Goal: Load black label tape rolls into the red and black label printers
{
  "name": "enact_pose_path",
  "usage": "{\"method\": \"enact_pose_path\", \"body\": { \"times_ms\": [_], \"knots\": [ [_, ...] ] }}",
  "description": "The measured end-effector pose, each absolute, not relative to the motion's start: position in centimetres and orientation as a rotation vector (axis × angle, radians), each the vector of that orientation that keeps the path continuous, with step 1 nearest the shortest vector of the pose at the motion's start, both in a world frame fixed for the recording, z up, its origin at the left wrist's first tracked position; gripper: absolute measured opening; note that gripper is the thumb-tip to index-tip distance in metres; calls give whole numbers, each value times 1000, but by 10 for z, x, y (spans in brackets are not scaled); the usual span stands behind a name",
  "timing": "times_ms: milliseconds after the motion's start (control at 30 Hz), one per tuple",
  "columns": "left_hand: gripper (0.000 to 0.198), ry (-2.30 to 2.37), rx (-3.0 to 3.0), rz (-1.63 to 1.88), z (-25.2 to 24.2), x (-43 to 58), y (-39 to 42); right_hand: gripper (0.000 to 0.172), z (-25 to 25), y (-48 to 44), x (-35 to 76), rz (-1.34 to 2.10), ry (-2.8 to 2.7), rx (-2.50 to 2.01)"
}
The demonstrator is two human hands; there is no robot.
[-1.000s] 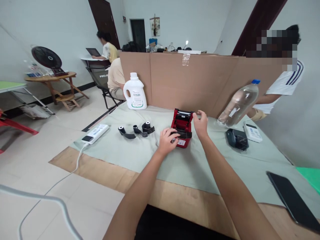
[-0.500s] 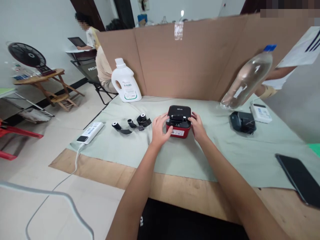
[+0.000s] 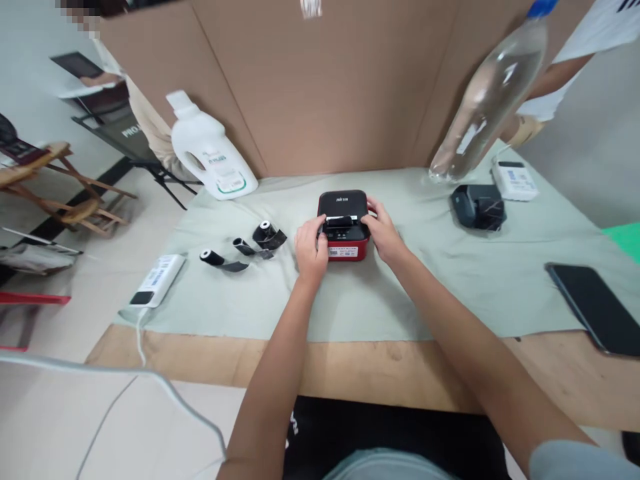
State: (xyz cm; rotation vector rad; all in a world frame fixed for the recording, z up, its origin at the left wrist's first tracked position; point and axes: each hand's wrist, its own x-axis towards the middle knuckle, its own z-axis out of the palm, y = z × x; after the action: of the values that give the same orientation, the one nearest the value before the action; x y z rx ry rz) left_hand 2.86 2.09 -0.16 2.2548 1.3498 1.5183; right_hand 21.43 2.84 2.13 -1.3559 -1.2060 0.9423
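A small red and black label printer sits on the cloth in front of me, with a white sticker on its near face. A black cylindrical piece lies across its top; whether it is loose or part of the printer I cannot tell. My left hand grips the printer's left side, thumb at the near corner. On the opposite side my right hand holds it, thumb on the top edge and other fingers partly hidden behind. Left of the printer lie black rolls with strips unwound.
A white jug and a clear bottle lean by the cardboard screen. At right are a black device, a white power bank and a phone. Another corded white power bank lies left. People sit beyond the screen.
The camera has tilted down, so everything sits higher in view. Both hands stay on the printer, and the right fingers now reach further around its far right corner.
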Motion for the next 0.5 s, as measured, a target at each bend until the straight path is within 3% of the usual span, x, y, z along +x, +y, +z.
{"method": "enact_pose_path", "body": {
  "times_ms": [200,500],
  "knots": [
    [55,1347,2274,1494,-7,28,18,61,23,20,216,1134,-1062,-1341],
    [56,1371,2269,1402,-3,26,17,56,25,22,214,1124,-1025,-1350]
  ]
}}
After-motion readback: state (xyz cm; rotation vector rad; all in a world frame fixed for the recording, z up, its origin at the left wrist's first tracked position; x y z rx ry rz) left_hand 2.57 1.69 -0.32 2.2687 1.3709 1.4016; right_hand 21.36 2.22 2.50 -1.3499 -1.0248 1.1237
